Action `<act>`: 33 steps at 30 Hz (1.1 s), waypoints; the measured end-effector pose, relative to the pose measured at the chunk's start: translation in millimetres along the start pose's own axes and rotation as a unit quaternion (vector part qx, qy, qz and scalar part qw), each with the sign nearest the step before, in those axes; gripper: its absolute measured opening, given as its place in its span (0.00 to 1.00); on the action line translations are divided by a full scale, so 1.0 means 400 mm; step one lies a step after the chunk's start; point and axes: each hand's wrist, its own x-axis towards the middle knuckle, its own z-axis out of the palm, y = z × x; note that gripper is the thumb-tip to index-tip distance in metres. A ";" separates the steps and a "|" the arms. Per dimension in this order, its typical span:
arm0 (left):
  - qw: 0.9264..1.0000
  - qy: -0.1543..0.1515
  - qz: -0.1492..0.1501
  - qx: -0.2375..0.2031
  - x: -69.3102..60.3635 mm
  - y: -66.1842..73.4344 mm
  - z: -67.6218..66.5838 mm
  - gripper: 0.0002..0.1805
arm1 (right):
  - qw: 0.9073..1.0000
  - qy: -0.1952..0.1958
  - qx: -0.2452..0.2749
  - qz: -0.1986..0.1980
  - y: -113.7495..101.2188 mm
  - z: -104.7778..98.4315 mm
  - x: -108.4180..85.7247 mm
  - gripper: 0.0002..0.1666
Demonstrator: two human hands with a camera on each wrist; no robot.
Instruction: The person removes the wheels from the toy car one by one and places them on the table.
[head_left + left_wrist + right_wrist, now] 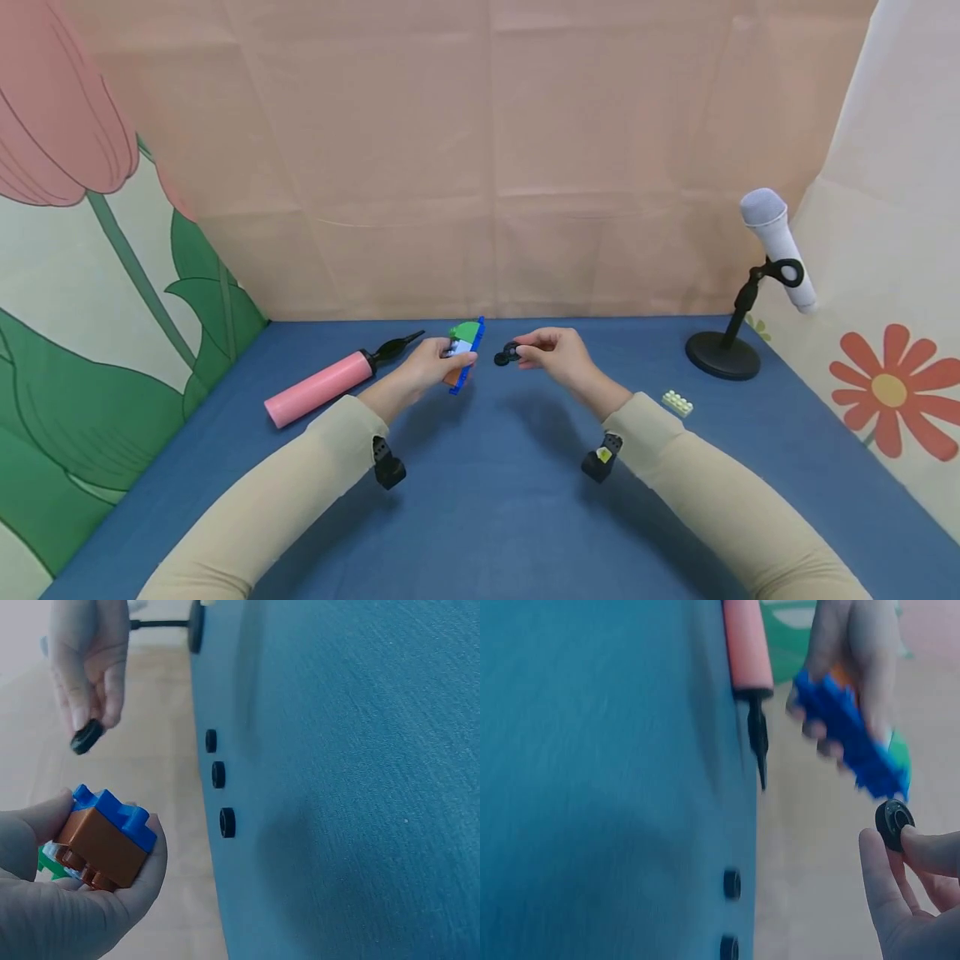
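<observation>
My left hand (430,364) grips a small building-block toy (467,332) with a blue base, a brown block and a green piece. In the left wrist view its blue underside faces up, and my fingers and palm wrap its brown block. My right hand (557,357) pinches a black toy wheel (894,823) between thumb and fingers, a short way from the blue base and apart from it. Three more black wheels stand on the table, among them a near wheel (227,823), a middle wheel (218,775) and a far wheel (211,740).
A pink balloon pump (318,389) with a black nozzle lies on the blue tablecloth (480,517) to the left. On the right are a pale yellow studded brick (677,403) and a white microphone (780,242) on a black stand (722,356). Behind hangs a beige cloth (480,167).
</observation>
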 end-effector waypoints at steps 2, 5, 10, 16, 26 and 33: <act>1.000 -0.006 0.004 0.004 -0.003 -0.003 -0.002 0.26 | 1.000 0.004 0.004 0.016 0.006 -0.024 0.012 0.15; 1.000 -0.010 0.007 0.013 -0.007 -0.006 -0.003 0.26 | 0.999 0.010 0.013 0.035 0.018 -0.059 0.030 0.16; 1.000 -0.012 0.009 0.019 -0.018 -0.005 -0.003 0.27 | 0.998 0.029 0.010 0.059 0.040 -0.112 0.061 0.17; 1.000 -0.016 0.010 0.018 -0.021 -0.009 0.000 0.28 | 0.994 0.050 0.003 0.099 0.072 -0.178 0.089 0.17; 0.998 -0.008 0.015 0.066 -0.025 -0.013 0.008 0.27 | 0.976 0.085 -0.006 0.198 0.144 -0.268 0.120 0.21; 0.997 -0.011 0.019 0.079 -0.030 -0.012 0.011 0.26 | 0.960 0.146 0.029 0.238 0.192 -0.286 0.158 0.29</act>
